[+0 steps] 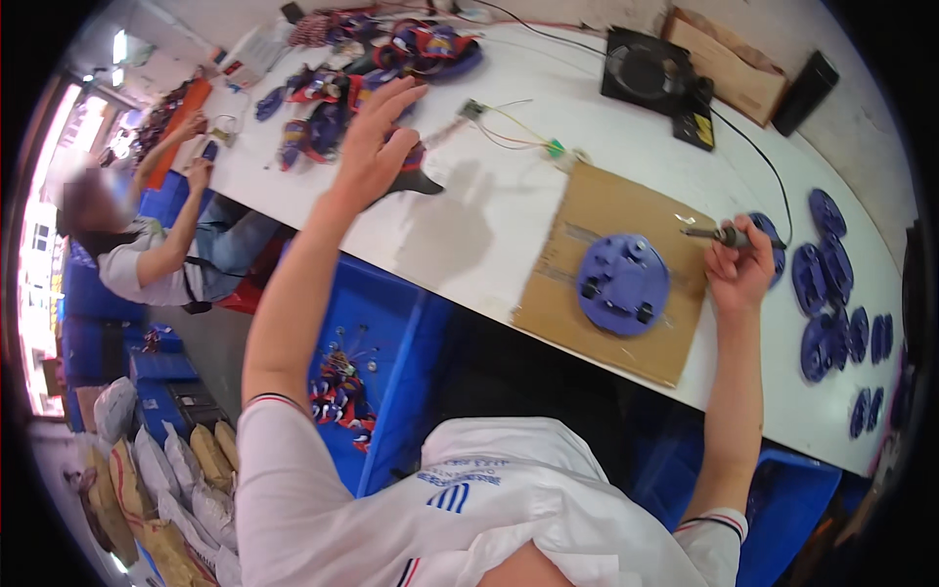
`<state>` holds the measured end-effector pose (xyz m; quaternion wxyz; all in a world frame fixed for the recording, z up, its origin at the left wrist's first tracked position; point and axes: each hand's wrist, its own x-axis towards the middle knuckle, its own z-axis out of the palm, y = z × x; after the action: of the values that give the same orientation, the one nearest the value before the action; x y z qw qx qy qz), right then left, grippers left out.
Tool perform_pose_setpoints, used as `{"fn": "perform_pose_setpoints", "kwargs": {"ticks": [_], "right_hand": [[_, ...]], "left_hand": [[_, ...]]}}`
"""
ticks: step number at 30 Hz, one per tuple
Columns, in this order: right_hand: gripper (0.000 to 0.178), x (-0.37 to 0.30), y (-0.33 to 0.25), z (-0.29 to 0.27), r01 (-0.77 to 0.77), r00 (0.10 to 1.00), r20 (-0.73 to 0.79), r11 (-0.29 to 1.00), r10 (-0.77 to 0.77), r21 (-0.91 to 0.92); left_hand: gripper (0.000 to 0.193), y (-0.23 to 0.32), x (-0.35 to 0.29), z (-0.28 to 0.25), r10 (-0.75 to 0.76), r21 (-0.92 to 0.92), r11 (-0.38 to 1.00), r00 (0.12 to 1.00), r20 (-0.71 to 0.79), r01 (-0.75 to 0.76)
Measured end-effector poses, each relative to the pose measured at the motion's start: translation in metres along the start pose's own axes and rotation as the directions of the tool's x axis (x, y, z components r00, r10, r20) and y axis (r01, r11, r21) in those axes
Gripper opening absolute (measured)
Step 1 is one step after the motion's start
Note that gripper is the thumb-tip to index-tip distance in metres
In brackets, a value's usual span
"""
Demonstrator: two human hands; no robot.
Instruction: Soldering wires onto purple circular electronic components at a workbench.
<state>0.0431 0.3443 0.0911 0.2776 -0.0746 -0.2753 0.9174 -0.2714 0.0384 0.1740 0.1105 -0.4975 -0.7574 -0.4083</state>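
Note:
My right hand (739, 266) grips a soldering iron (732, 236), its tip pointing left over the cardboard's edge. On the sheet of cardboard (543, 293) lies a round purple plastic shell (626, 305), with posts and small black parts on it. My left hand (370, 147) is stretched toward the far left, fingers apart, beside a pile of purple and red parts (328, 122). A dark, pointed piece (418, 178) shows just under that hand; I cannot tell whether they touch. Right of the hand, a small circuit board (472, 110) has thin wires running to a green piece (556, 149).
A black fan unit (646, 73) stands at the back, near a cardboard box (724, 64) and a black box (805, 93). More purple shells (817, 279) lie at the right. Blue bins (391, 333) sit below the table edge. A co-worker (147, 245) works at the left.

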Motion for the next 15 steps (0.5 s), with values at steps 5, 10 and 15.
{"fn": "perform_pose_setpoints", "kwargs": {"ticks": [5,10,15], "right_hand": [[0.01,-0.003,0.004,-0.003,-0.019,1.0,0.01,1.0,0.019,-0.02],[0.01,-0.004,0.007,0.003,0.001,1.0,0.03,1.0,0.0,-0.022],[0.01,-0.003,0.005,0.002,0.011,1.0,0.016,0.999,-0.011,-0.031]], "left_hand": [[0.03,0.005,0.007,-0.008,-0.449,-0.711,0.663,0.884,-0.127,0.235],[0.024,-0.024,0.013,0.007,-0.479,-0.75,0.619,0.869,-0.124,0.234],[0.018,-0.039,0.014,0.029,-0.634,-0.856,0.438,0.77,-0.077,0.276]]}}
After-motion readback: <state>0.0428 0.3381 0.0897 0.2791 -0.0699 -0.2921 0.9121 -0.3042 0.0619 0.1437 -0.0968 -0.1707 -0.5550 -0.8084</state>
